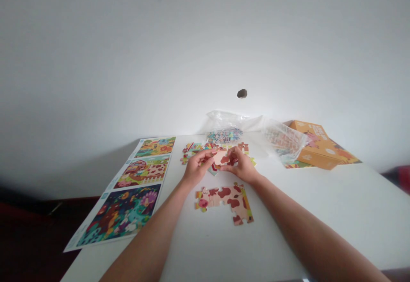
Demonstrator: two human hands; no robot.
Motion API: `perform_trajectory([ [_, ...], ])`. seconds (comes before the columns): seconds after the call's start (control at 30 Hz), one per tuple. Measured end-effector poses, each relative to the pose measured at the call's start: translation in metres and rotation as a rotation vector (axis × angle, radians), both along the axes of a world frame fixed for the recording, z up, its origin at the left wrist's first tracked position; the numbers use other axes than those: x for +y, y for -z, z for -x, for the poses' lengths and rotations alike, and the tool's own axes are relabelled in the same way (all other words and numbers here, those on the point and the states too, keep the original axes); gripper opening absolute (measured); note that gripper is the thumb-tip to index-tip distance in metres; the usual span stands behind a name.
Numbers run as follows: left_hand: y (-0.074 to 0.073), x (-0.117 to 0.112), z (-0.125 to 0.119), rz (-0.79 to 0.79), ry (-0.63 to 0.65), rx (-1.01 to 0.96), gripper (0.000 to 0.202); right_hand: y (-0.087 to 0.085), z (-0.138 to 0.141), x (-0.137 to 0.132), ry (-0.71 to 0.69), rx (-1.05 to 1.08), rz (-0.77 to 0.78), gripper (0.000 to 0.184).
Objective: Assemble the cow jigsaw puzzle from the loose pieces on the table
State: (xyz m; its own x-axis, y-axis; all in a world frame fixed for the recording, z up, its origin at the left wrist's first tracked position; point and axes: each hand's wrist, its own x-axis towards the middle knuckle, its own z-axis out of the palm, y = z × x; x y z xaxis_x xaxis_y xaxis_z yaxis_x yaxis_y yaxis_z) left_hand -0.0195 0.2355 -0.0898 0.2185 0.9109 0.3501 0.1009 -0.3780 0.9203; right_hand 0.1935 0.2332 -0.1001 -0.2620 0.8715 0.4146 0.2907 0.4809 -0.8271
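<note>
Cream with brown patches, a puzzle piece [221, 158] is being held over the loose pieces [193, 147], towards the far edge of the desk [205, 248]. Its left side is being pinched between the thumb and fingers of the left hand [197, 169]; its right side is being gripped by the bent fingers of the right hand [241, 164]. Whether one piece or two joined ones are being held cannot be told.

Nearer the desk's near edge, a joined cow section [226, 193] is being carried flat, its lower left corner unfilled. A printed sheet [142, 172] is being supported along the left edge, its nearest corner overhanging. Clear plastic bags [282, 136] are being kept near the far edge, with an orange box [312, 147] being stood towards the far right corner.

Risks are being noted as judgement only. Tabs could be creased if mismatched edges are being forced by both hands. The joined section could be split or skewed if it is being brushed by the right forearm [294, 218], close alongside. The sheet could be dragged off the left edge should its overhang be caught by the left forearm [153, 233].
</note>
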Motion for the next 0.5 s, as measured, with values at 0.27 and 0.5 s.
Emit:
perform_trajectory([
  [0.27, 0.0019, 0.0009, 0.0008, 0.0, -0.007, -0.003, 0.036, 0.0005, -0.0005, 0.0003, -0.001, -0.007, 0.009, 0.052],
  [0.5, -0.0017, -0.0007, 0.0003, 0.005, 0.002, -0.009, 0.037, -0.0019, 0.0003, -0.0024, -0.03, 0.021, -0.03, 0.048],
])
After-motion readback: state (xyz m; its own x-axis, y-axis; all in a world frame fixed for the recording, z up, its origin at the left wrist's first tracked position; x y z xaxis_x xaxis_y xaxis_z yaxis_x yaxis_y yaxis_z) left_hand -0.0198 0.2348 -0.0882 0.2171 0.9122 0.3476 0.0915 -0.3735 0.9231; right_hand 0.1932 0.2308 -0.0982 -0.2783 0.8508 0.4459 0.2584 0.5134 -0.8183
